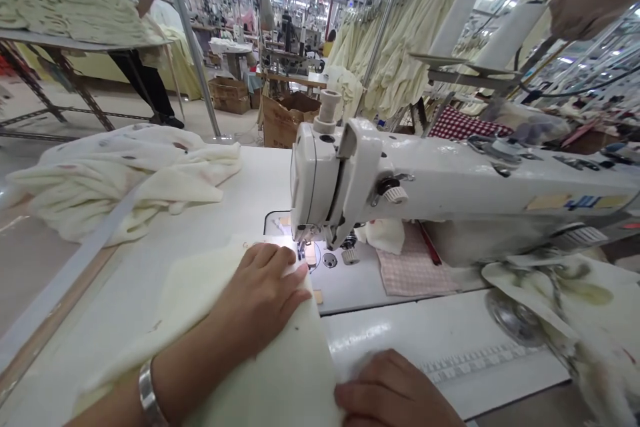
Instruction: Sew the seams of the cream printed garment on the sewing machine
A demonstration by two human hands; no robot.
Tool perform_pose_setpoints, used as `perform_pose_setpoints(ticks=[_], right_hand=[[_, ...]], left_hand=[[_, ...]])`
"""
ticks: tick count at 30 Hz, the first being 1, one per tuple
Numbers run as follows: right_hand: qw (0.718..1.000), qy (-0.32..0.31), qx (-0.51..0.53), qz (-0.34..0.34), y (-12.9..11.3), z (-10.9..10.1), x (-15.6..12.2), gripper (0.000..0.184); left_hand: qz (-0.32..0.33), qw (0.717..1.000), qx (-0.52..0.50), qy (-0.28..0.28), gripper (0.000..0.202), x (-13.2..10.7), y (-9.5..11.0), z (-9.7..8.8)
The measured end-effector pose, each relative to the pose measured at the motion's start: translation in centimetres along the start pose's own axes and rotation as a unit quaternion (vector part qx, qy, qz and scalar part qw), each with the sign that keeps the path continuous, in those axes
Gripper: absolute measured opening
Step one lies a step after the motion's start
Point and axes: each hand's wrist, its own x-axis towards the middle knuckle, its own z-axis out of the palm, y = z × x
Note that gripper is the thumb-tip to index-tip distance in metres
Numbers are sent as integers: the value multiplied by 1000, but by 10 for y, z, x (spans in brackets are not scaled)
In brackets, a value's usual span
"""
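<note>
My left hand (263, 293), with a silver bangle at the wrist, lies on a pale cream fabric piece (270, 373). Its fingers are spread and press the cloth just in front of the needle area of a white sewing machine (330, 173). The fabric's far edge reaches the presser foot (301, 250). Lower down, my right hand (395, 390) is closed at the fabric's right edge, fingertips on the cloth; its thumb is hidden. Left of the machine lies a heap of cream spotted fabric (125, 173).
Pink checked cloth (415, 260) and a red slender tool (430, 243) lie under the machine arm. A printed ruler scale (470, 363) runs along the front. Bunched fabric (595, 320) sits at right. Thread cones (453, 23) stand behind; a person (145, 0) stands far left.
</note>
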Motion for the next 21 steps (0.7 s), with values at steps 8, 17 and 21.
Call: perform_pose_setpoints(ticks=[8,17,21], right_hand=[[1000,-7,20,16,6,-1,37,17],[995,55,78,-34,1,-7,37,10],[995,-50,-53,-65,0,-8,22,13]], left_hand=[[-26,998,-52,-8,28,9,27,-27],[2,997,-10,74,26,-47,96,-25],[76,996,24,30,23,-60,83,-15]])
